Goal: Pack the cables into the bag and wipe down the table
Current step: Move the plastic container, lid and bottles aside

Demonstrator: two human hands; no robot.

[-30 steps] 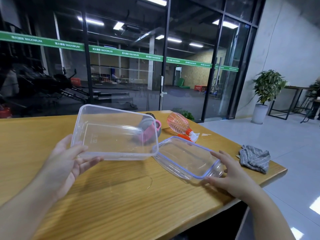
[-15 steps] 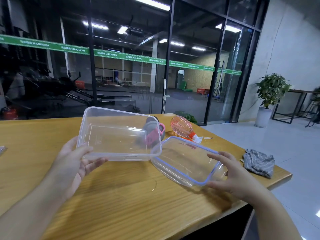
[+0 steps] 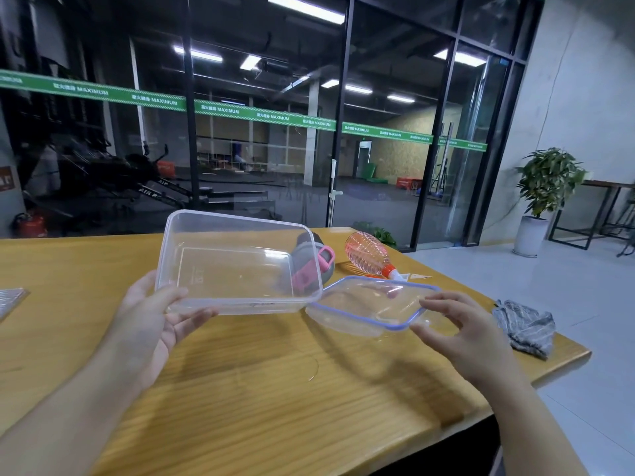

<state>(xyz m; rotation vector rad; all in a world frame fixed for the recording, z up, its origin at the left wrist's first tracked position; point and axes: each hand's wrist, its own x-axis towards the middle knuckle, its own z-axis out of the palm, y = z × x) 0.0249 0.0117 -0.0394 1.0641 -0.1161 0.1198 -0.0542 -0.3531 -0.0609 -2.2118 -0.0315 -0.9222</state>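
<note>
My left hand (image 3: 153, 319) grips the near left corner of a clear plastic box (image 3: 237, 262), held tilted above the wooden table (image 3: 240, 389). My right hand (image 3: 460, 333) pinches the near right rim of the box's clear lid (image 3: 372, 305), which has a blue seal and touches the box's right corner. A grey striped cloth (image 3: 525, 326) lies crumpled near the table's right edge. A thin wire loop (image 3: 314, 367) lies on the table below the box. No bag shows in the view.
A grey and pink pouch-like item (image 3: 318, 262) sits behind the box. A pink ribbed bottle (image 3: 367, 254) with an orange cap lies on its side. Something clear and flat (image 3: 10, 298) shows at the left edge. Glass walls stand behind; a potted plant (image 3: 546, 187) stands right.
Both hands have lifted the box and the lid slightly, keeping them side by side. The camera has tilted a little; the flat clear thing at the left edge has come into view.
</note>
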